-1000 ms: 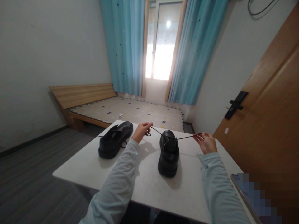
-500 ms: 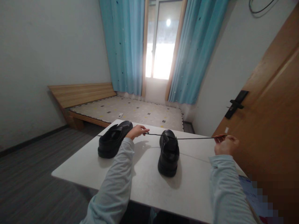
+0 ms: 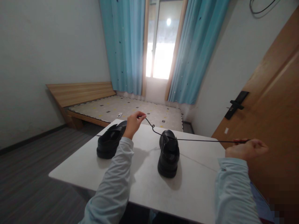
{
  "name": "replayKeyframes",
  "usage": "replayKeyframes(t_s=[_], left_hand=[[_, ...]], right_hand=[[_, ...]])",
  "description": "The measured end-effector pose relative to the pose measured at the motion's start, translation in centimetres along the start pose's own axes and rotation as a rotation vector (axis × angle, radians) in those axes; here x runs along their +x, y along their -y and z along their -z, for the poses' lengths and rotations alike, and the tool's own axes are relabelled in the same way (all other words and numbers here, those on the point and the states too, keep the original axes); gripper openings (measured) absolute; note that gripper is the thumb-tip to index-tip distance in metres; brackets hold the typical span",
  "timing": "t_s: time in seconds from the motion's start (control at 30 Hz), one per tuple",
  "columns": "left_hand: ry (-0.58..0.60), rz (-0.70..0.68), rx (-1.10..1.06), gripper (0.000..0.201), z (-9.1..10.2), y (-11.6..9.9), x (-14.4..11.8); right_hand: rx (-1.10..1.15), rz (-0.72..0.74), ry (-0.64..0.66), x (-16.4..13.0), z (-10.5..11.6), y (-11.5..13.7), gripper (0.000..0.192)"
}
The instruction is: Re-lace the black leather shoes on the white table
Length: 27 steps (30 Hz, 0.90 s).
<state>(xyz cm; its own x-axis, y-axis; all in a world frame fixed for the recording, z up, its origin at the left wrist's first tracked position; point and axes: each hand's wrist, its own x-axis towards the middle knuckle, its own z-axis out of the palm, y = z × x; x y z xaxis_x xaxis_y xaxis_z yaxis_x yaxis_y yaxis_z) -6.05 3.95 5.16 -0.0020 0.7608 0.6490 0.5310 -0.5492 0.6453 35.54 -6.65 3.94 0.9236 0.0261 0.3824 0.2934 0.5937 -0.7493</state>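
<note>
A black shoe (image 3: 168, 155) stands on the white table (image 3: 149, 186), toe pointing away from me. A black shoelace (image 3: 198, 140) runs through its front eyelets and out to both sides. My left hand (image 3: 135, 123) pinches the lace's left end, raised above the tabletop; a small loop shows in that slack stretch. Out past the table's right edge, my right hand (image 3: 247, 148) is closed on the other side of the lace, which is pulled straight. To the left sits a second black shoe (image 3: 109, 141), partly hidden behind my left hand and forearm.
Beyond the table is a bed (image 3: 135, 107) with a patterned mattress and a small white object (image 3: 119, 114) on it. A wooden door (image 3: 268, 109) with a black handle stands close on the right. Blue curtains (image 3: 127, 46) flank the bright window.
My right hand has moved further right, drawing out more lace on that side. The left hand has risen and tilted up, and its stretch of lace now slants upward with a small loop.
</note>
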Motion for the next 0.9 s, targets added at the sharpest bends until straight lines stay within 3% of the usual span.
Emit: replayKeyframes(t_s=[0.07, 0.13, 0.2, 0.3, 0.4, 0.5, 0.57, 0.67, 0.8, 0.9], left_hand=[[0.031, -0.149, 0.035, 0.012, -0.8, -1.5, -0.2], [0.094, -0.272, 0.042, 0.016, -2.0, -3.0, -0.6], [0.164, -0.362, -0.009, 0.02, -3.3, -4.5, -1.3], [0.283, -0.373, -0.097, 0.013, -4.9, -6.2, -2.5], [0.359, -0.392, -0.139, 0.011, -5.8, -7.2, -3.5], [0.366, -0.371, -0.185, 0.01, -6.3, -7.5, -4.1], [0.357, -0.314, -0.236, 0.01, -6.6, -7.4, -4.3], [0.404, -0.175, -0.362, 0.015, -6.8, -7.1, -4.4], [0.657, 0.106, -0.555, 0.037, -6.3, -6.3, -4.0], [0.773, 0.255, -0.616, 0.038, -5.4, -5.0, -3.6]], right_hand=[[0.121, 0.086, -0.039, -0.8, -0.7, 1.1, 0.016], [0.171, 0.11, 0.063, -2.0, -1.7, 2.2, 0.008], [0.17, 0.09, 0.254, -3.6, -2.7, 3.0, 0.006], [0.169, -0.028, 0.533, -6.5, -3.9, 3.5, 0.024], [0.07, -0.109, 0.91, -9.6, -4.6, 3.6, 0.027], [-0.05, -0.009, 1.251, -12.4, -4.8, 3.9, 0.023], [-0.09, 0.065, 1.371, -13.8, -4.9, 4.2, 0.019], [-0.186, 0.14, 1.39, -14.8, -4.9, 4.5, 0.017], [-0.152, 0.093, 1.215, -14.4, -4.9, 4.2, 0.018], [-0.115, 0.036, 1.105, -13.5, -4.8, 3.7, 0.019]])
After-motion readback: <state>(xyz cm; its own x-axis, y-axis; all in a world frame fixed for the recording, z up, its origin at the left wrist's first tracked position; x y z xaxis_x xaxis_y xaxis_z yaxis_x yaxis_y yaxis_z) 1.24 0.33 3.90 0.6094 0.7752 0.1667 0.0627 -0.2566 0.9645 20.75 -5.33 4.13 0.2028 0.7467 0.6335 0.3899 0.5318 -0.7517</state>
